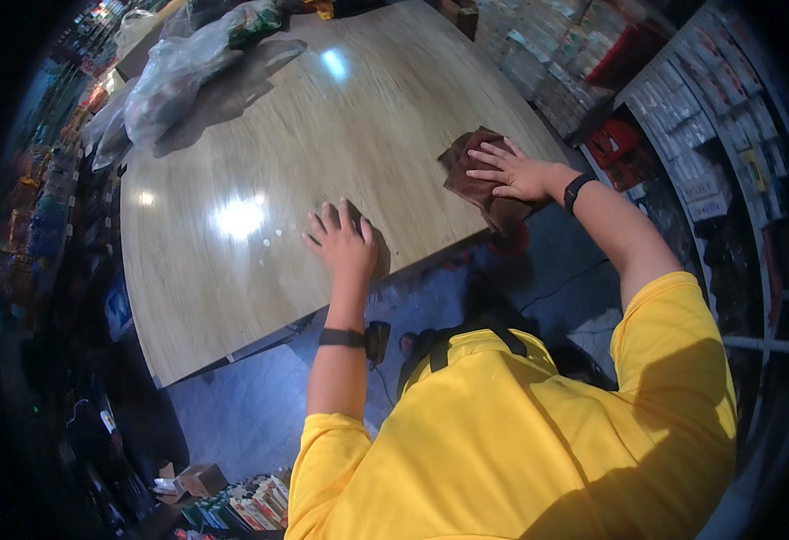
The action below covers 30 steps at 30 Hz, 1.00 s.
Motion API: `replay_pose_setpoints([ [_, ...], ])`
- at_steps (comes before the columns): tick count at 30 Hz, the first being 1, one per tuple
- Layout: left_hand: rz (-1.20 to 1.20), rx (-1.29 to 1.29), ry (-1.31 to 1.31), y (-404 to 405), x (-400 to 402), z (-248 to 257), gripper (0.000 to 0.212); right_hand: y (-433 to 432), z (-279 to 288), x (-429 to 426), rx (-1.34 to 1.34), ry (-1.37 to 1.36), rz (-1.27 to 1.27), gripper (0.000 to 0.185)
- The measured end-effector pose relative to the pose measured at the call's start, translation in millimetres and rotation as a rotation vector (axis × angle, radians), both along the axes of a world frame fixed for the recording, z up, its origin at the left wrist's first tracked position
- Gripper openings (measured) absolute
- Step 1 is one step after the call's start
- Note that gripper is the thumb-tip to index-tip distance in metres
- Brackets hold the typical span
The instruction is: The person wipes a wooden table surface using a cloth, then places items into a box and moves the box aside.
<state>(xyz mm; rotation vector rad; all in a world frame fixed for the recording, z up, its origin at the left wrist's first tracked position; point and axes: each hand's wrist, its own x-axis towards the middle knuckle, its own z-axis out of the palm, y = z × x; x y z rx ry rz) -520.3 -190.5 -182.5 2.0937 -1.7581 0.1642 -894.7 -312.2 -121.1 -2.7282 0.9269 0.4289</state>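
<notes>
On the right side of the wood-grain tabletop (340, 135), my right hand (512, 172) holds a crumpled brown cloth (469, 179) down under its palm. The fingers are spread over the cloth, and part of it hangs past the table's near edge. My left hand (342, 236) rests on the tabletop near the same edge, fingers apart and nothing in it. Small white specks (273, 236) lie just left of its fingertips. Each wrist wears a dark band.
Clear plastic bags (172, 81) with contents sit along the table's far left edge. Shelves of packaged goods (698, 135) stand at the right, more goods (43, 189) at the left. Below, a small cardboard box (202, 480) and several books (259, 503) are behind me on the left.
</notes>
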Motion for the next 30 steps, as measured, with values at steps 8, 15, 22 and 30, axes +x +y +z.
replay_pose_setpoints([
  [8, 0.067, 0.102, 0.122, -0.4, -39.4, 33.6, 0.071, -164.2, -2.3, 1.1, 0.008, -0.020, 0.369, 0.053],
  [15, 0.173, 0.204, 0.060, -51.1, -123.8, 31.8, 0.061, -272.0, -10.7, 40.5, -0.077, -0.028, 0.370, 0.053],
  [22, 0.244, 0.260, 0.031, -57.2, -134.3, 33.2, 0.053, -369.3, -44.5, 82.1, -0.292, -0.096, 0.210, 0.052],
  [30, 0.242, 0.279, 0.018, -60.3, -131.3, 35.9, 0.053, -459.7, -42.8, 103.3, -0.155, -0.138, -0.023, 0.057],
])
